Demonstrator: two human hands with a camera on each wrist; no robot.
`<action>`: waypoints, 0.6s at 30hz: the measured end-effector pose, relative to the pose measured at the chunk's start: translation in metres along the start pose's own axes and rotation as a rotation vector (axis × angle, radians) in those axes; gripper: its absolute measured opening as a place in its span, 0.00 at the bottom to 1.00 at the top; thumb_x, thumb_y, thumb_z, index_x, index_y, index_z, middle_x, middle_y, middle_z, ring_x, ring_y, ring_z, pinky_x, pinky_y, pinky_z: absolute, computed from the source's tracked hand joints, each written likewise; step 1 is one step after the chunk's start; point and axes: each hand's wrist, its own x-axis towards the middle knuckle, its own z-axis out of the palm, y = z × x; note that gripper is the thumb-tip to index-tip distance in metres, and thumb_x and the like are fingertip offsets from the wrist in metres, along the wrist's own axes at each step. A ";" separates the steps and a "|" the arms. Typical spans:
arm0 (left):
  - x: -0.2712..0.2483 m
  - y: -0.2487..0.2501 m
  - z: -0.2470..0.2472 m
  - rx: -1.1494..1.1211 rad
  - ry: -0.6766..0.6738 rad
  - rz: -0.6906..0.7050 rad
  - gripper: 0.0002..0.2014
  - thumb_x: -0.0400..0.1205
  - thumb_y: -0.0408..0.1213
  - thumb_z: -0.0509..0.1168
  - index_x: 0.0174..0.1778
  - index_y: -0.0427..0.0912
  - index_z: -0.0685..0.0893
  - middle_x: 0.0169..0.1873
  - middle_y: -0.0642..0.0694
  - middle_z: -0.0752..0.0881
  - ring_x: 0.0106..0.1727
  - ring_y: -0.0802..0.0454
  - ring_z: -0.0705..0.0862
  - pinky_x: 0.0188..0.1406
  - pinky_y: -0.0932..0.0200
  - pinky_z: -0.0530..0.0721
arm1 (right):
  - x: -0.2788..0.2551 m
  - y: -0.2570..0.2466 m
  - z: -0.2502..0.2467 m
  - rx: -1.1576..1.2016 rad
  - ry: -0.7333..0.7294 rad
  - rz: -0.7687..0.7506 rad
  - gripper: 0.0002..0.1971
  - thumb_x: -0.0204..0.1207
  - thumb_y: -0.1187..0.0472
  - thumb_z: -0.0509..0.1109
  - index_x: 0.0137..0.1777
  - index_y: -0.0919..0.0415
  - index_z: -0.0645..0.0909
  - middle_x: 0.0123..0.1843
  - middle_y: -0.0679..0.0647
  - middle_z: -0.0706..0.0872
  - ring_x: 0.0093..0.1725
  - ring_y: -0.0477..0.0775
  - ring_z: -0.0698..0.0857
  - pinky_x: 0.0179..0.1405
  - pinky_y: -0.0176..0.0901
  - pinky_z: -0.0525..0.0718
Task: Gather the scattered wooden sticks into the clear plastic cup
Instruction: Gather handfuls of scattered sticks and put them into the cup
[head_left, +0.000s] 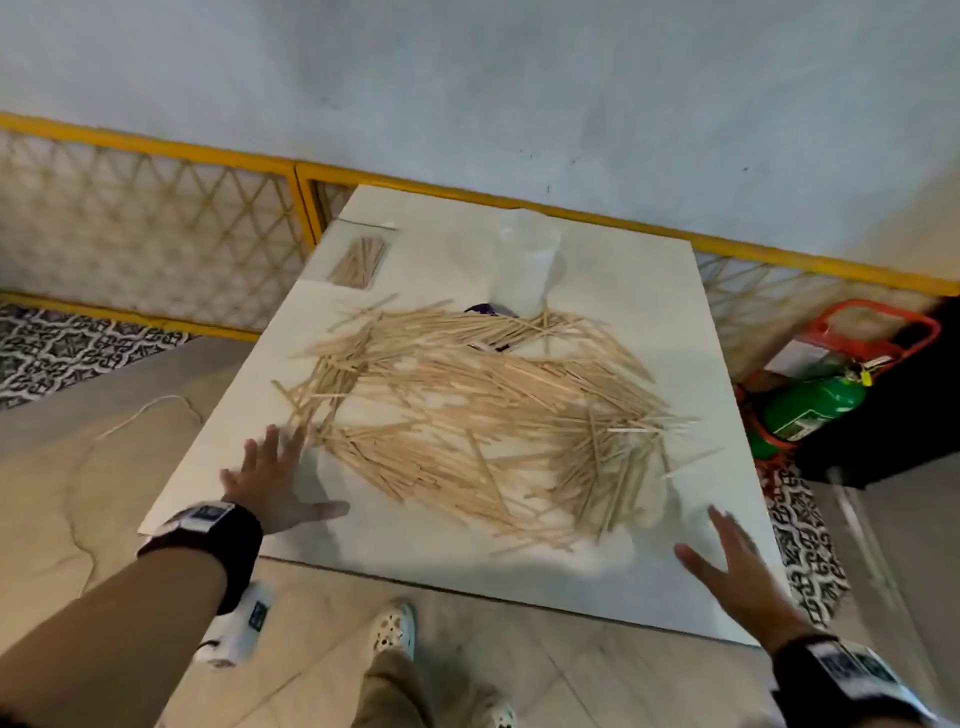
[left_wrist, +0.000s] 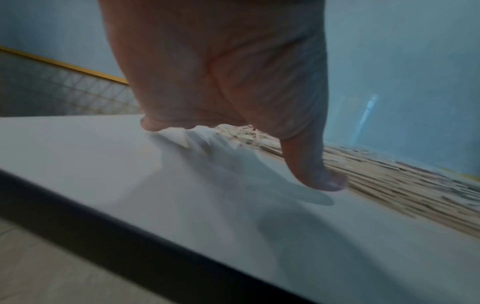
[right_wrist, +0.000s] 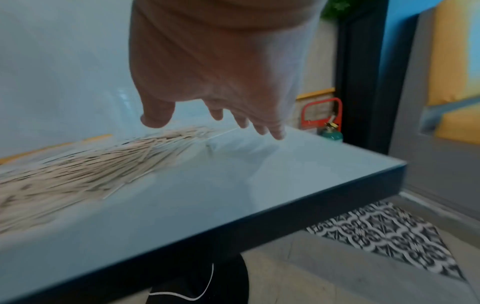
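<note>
A wide heap of thin wooden sticks (head_left: 467, 410) covers the middle of the white table (head_left: 415, 535). The clear plastic cup (head_left: 524, 270) stands upright at the heap's far edge. My left hand (head_left: 270, 478) is spread flat over the table at the heap's near-left edge, fingers straight, holding nothing. My right hand (head_left: 732, 561) hovers open over the near-right corner, a little short of the sticks. In the left wrist view my left hand (left_wrist: 233, 127) hangs close above the tabletop beside the sticks (left_wrist: 389, 185). The right wrist view shows my right hand (right_wrist: 213, 119) spread above the sticks (right_wrist: 91, 162).
A small packet of sticks (head_left: 358, 262) lies at the table's far-left corner. A purple object (head_left: 488, 310) peeks from under the heap by the cup. A green gas cylinder in a red frame (head_left: 810, 400) stands on the floor to the right. A yellow-framed lattice fence (head_left: 156, 208) runs behind.
</note>
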 end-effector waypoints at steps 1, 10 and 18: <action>0.009 0.005 0.001 0.046 0.008 0.040 0.69 0.52 0.81 0.64 0.78 0.62 0.28 0.82 0.46 0.30 0.82 0.37 0.34 0.74 0.23 0.46 | 0.010 -0.010 0.005 0.032 0.010 0.014 0.50 0.67 0.33 0.69 0.84 0.48 0.51 0.87 0.55 0.49 0.85 0.59 0.50 0.82 0.61 0.52; 0.037 0.102 0.039 0.095 0.033 0.261 0.62 0.58 0.82 0.57 0.79 0.60 0.30 0.80 0.43 0.27 0.80 0.37 0.26 0.74 0.24 0.32 | 0.051 -0.134 0.104 -0.222 -0.031 -0.109 0.56 0.64 0.26 0.68 0.84 0.44 0.41 0.87 0.55 0.35 0.84 0.66 0.34 0.79 0.68 0.36; 0.047 0.125 0.027 -0.162 0.131 0.380 0.50 0.74 0.66 0.61 0.82 0.55 0.36 0.82 0.41 0.30 0.80 0.34 0.29 0.74 0.26 0.38 | 0.032 -0.152 0.093 -0.099 0.005 -0.152 0.52 0.67 0.32 0.71 0.84 0.39 0.41 0.84 0.50 0.30 0.83 0.60 0.28 0.76 0.59 0.31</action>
